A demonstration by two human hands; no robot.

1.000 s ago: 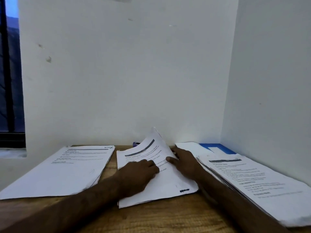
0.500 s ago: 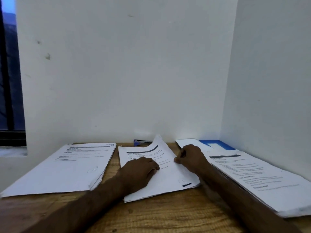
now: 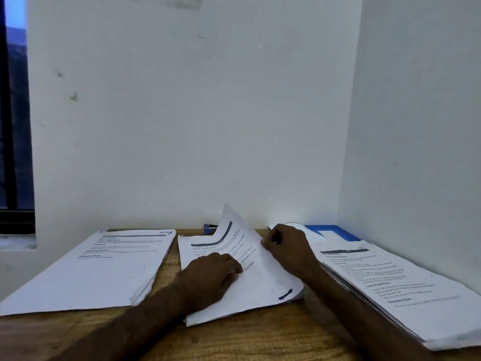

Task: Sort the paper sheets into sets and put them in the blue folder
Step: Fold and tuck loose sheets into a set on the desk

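Top paper sheet (image 3: 242, 246) is rising again, right hand (image 3: 289, 246) pinching its edge, left hand (image 3: 210, 277) pressing the middle stack (image 3: 250, 295), gripping nothing; sorting is continuing.

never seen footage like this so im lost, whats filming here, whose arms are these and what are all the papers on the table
There is no machine here. A person wears a wide-angle camera on the head, so this single picture looks forward and down along their own arms. On the wooden table lie three lots of printed paper: a left stack, a middle stack and a right stack. The right stack partly covers a blue folder, whose corner shows near the wall. A small blue object sits behind the middle stack; I cannot tell what it is. The left hand rests on the middle stack, holding it down. The right hand pinches the right edge of the top sheet, whose far corner is lifted off the stack.
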